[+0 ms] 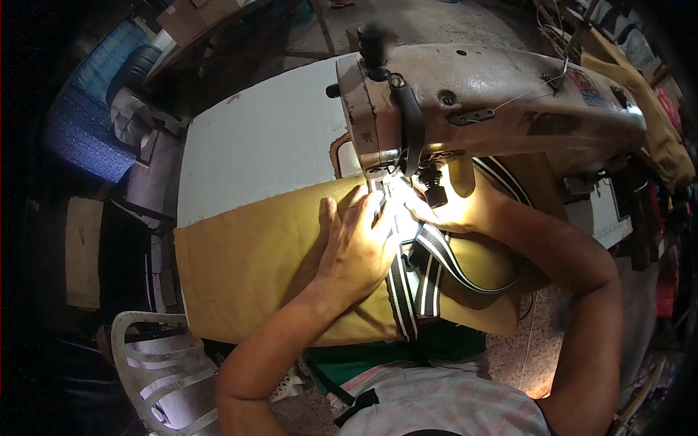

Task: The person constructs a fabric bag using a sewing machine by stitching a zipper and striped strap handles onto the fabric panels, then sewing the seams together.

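Observation:
Yellow-brown fabric (254,254) lies over the white sewing table, under the head of a sewing machine (494,94). My left hand (356,243) rests on the fabric and a black-and-white striped strap (402,291), its fingers spread near the needle area. Close to the needle on the other side is my right hand (454,207), with fingers bent at the strap; bright lamp glare hides exactly what its fingertips hold. A loop of the same striped webbing (465,280) curves below my right hand, beside a dark buckle-like piece.
The white tabletop (262,138) extends behind the fabric. A white plastic chair (149,363) stands at the lower left, and blue patterned cloth (91,138) hangs at the far left. Cardboard boxes (193,18) sit at the top left. More tan fabric (647,109) lies at the right.

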Available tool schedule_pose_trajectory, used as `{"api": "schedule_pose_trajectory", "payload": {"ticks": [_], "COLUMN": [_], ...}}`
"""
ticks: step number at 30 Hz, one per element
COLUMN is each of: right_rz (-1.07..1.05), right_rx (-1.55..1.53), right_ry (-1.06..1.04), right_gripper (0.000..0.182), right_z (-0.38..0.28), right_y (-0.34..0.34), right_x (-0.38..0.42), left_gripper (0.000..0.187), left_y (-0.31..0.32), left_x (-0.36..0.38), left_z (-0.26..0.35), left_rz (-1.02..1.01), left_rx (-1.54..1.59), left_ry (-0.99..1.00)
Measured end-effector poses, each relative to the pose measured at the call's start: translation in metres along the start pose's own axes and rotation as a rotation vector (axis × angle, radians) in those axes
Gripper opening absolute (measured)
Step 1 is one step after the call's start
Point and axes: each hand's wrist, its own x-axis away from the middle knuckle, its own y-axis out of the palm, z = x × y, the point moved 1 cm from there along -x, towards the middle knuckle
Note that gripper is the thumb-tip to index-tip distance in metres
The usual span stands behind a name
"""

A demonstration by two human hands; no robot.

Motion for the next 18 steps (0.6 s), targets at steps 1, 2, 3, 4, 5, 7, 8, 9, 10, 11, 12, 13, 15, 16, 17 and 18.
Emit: {"api": "schedule_pose_trajectory", "payload": {"ticks": [1, 2, 3, 4, 5, 7, 8, 9, 10, 11, 12, 13, 15, 16, 17, 18], "right_rz": [0.001, 0.033, 0.051, 0.068, 0.054, 0.041, -0.030, -0.066, -0.101, 0.030, 0.163, 0.166, 0.133, 0.123, 0.105, 0.096], "right_rx": [-0.002, -0.054, -0.080, -0.105, -0.067, -0.031, -0.050, -0.062, -0.073, -0.125, -0.177, -0.178, -0.192, -0.197, -0.118, -0.079], "right_ry": [0.000, 0.018, 0.025, 0.032, 0.017, 0.002, 0.058, 0.086, 0.114, 0.040, -0.035, -0.035, -0.036, -0.036, -0.020, -0.011], "right_gripper": [0.041, 0.040, 0.040, 0.039, 0.037, 0.035, 0.032, 0.031, 0.029, 0.028, 0.027, 0.027, 0.027, 0.028, 0.028, 0.028], "right_z": [-0.001, -0.002, -0.002, -0.002, -0.001, -0.003, -0.004, -0.006, -0.007, -0.010, -0.012, -0.012, -0.010, -0.008, 0.000, 0.002], "right_y": [0.000, -0.001, -0.002, -0.002, -0.001, -0.003, -0.007, -0.008, -0.009, -0.010, -0.011, -0.011, -0.008, -0.006, 0.004, 0.005], "right_x": [0.000, -0.001, -0.002, -0.003, -0.003, -0.004, -0.003, -0.004, -0.005, -0.009, -0.012, -0.012, -0.010, -0.008, -0.004, -0.003], "left_gripper": [0.051, 0.051, 0.051, 0.051, 0.051, 0.051, 0.051, 0.052, 0.052, 0.052, 0.051, 0.049, 0.048, 0.047, 0.047, 0.048], "left_y": [0.000, 0.000, 0.001, 0.002, 0.003, 0.006, 0.006, 0.006, 0.005, 0.006, 0.007, 0.007, 0.007, 0.006, 0.005, 0.005], "left_x": [0.001, 0.001, 0.002, 0.001, 0.001, 0.003, 0.003, 0.001, 0.001, 0.001, 0.001, 0.001, -0.001, -0.002, -0.003, -0.004], "left_z": [0.001, 0.001, 0.001, 0.001, 0.001, 0.001, 0.001, 0.000, -0.001, -0.001, -0.002, -0.002, -0.003, -0.004, -0.005, -0.005], "left_rz": [-0.005, -0.006, -0.008, -0.007, -0.005, -0.006, -0.007, -0.023, -0.037, -0.036, -0.023, -0.011, -0.016, -0.017, -0.017, -0.034], "left_rx": [-0.011, -0.014, -0.010, -0.006, -0.009, 0.016, 0.016, 0.009, 0.001, -0.001, -0.001, 0.000, 0.004, 0.009, 0.007, 0.010], "left_ry": [0.016, 0.016, -0.008, -0.032, -0.033, -0.073, -0.074, -0.071, -0.067, -0.067, -0.066, -0.065, -0.055, -0.046, -0.044, -0.053]}}
